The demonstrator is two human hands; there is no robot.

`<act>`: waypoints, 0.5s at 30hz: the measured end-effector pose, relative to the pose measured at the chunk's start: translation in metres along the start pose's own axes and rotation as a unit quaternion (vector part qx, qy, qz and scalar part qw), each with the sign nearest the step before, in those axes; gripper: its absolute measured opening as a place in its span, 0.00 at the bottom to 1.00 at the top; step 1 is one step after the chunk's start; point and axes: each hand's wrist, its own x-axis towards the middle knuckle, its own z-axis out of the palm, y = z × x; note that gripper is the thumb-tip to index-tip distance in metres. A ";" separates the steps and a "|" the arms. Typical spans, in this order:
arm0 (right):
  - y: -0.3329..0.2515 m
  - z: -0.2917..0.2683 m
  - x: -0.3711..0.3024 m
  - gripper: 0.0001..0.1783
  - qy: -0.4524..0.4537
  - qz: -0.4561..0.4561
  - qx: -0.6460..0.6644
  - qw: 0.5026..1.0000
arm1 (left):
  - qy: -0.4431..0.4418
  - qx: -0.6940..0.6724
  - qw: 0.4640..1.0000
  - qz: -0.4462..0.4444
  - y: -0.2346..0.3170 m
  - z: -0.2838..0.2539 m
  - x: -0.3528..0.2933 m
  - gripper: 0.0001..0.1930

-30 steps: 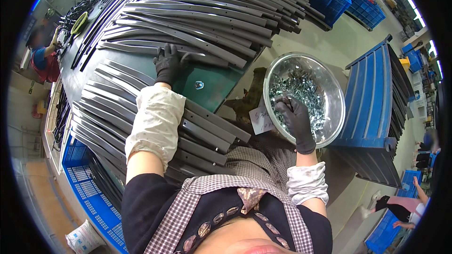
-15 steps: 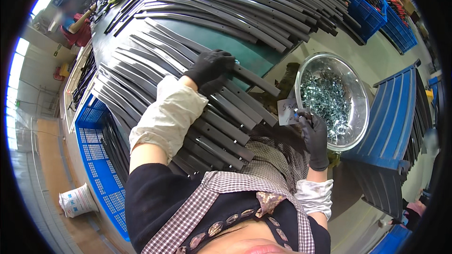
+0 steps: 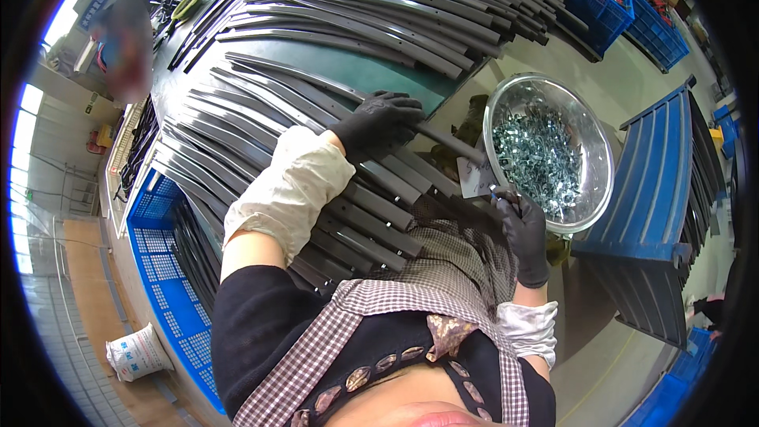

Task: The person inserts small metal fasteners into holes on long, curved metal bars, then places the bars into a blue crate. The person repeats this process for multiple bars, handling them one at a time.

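Observation:
My left hand (image 3: 381,125), in a black glove, is closed around a long dark metal bar (image 3: 455,142). The bar's free end points toward the steel bowl (image 3: 607,154) and reaches almost to its rim. More dark bars (image 3: 360,225) lie side by side under and below that hand, with small bright bits near their ends. Beside the bowl's near left rim is my right hand (image 3: 523,231), also black-gloved, its fingertips pinched on a small shiny metal piece (image 3: 496,189), partly hidden. Many small metal clips (image 3: 545,158) fill the bowl. A pale paper tag (image 3: 473,177) with handwriting sits between the hands.
Another stack of dark bars (image 3: 371,12) covers the table's (image 3: 348,71) far side. Blue crates (image 3: 613,12) stand far right, a blue ribbed bin (image 3: 640,182) right of the bowl, a blue basket (image 3: 162,269) at left. A person (image 3: 126,47) is at far left.
My left hand has shifted right, and the bar it holds has turned onto another side, its end now nearer the bowl. My right hand stays by the bowl, fingers still pinched.

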 end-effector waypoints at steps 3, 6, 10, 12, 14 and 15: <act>-0.003 0.001 0.000 0.12 0.001 -0.018 -0.022 1.000 | 0.002 -0.514 0.842 -0.163 0.002 0.012 -0.012 0.13; 0.004 0.006 0.001 0.11 0.004 -0.049 -0.007 0.999 | -0.041 -0.827 0.450 -0.335 -0.005 0.025 -0.018 0.15; 0.005 0.011 0.000 0.13 -0.038 0.005 0.034 0.999 | -0.102 -0.728 0.607 -0.302 -0.022 0.035 -0.016 0.13; 0.012 0.006 -0.003 0.14 -0.031 0.001 0.001 1.000 | -0.072 -0.543 0.818 -0.176 -0.025 0.034 -0.021 0.10; 0.010 0.009 -0.006 0.13 -0.015 -0.023 -0.049 0.998 | -0.052 -0.247 0.967 -0.039 -0.005 0.017 -0.011 0.08; 0.011 0.009 -0.007 0.13 -0.011 -0.030 -0.061 0.998 | -0.063 -0.121 0.991 -0.004 0.005 0.003 -0.006 0.09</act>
